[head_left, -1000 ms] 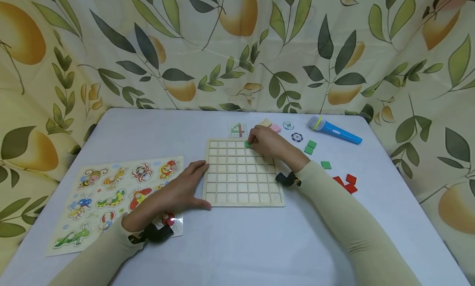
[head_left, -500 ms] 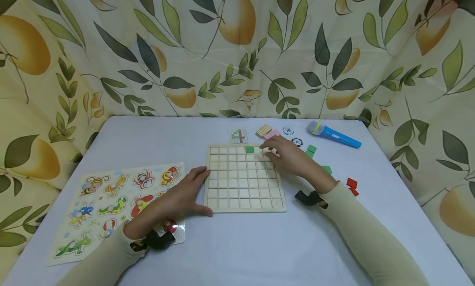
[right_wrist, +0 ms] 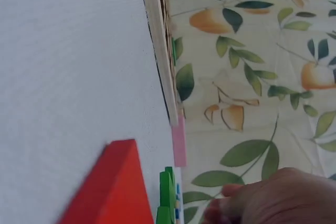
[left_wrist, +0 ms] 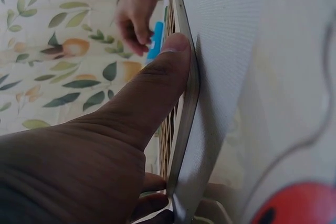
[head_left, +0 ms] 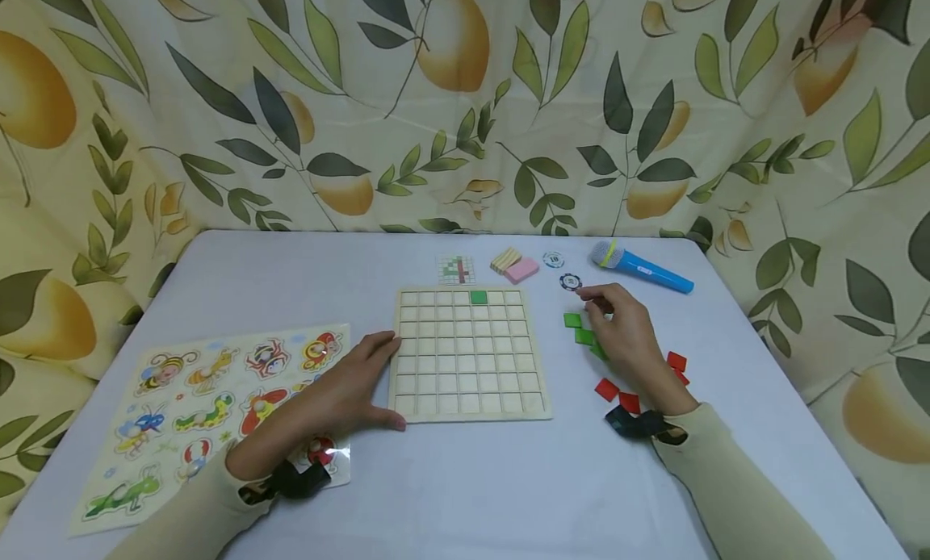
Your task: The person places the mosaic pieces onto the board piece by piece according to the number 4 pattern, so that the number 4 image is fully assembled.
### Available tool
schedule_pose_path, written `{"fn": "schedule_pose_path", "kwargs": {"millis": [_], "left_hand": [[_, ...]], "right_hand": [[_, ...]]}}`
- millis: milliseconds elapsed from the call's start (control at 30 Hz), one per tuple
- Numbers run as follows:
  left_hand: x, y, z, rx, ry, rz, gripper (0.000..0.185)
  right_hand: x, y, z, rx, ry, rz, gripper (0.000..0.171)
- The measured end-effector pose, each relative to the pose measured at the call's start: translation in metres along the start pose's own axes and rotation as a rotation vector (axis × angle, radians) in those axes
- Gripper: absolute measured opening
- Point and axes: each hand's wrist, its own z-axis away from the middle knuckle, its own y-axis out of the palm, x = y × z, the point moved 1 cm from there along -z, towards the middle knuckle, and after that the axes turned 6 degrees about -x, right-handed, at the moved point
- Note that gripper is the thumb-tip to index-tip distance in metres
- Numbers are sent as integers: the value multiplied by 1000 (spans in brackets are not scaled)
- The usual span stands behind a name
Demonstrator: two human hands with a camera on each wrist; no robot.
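Note:
A square wooden grid board [head_left: 471,358] lies flat on the table, with one green tile [head_left: 479,298] in its far row. My left hand [head_left: 345,399] rests against the board's left edge, fingers and thumb spread; in the left wrist view the thumb [left_wrist: 157,85] lies against the board's side. To the right of the board, my right hand [head_left: 626,338] is over several loose green tiles [head_left: 584,336], its fingers bent and nothing visible between them. Its forearm passes among red tiles [head_left: 607,390]. A red tile [right_wrist: 113,187] looms large in the right wrist view.
Behind the board lie a small patterned grid card [head_left: 456,269], a striped wooden bundle [head_left: 504,260], a pink block [head_left: 521,270] and two round chips [head_left: 571,282]. A blue toy microphone [head_left: 643,267] is at the back right. An insect picture board [head_left: 109,471] lies at left, partly under my left arm.
My right hand has left the green tile in the board's far row and moved right and nearer, to the loose green tiles. My left hand has stayed at the board's edge.

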Motion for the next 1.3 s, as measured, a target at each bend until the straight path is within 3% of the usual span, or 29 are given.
{"fn": "schedule_pose_path", "kwargs": {"millis": [267, 567, 1300], "left_hand": [[2, -2, 2, -7, 18, -11, 127], [3, -3, -1, 3, 12, -8, 128], [4, -1, 0, -2, 35, -36, 127]], "right_hand": [[-6, 9, -2, 75, -36, 122, 32], [2, 2, -2, 192, -30, 125, 36], [6, 4, 2, 227, -17, 126, 40]]}}
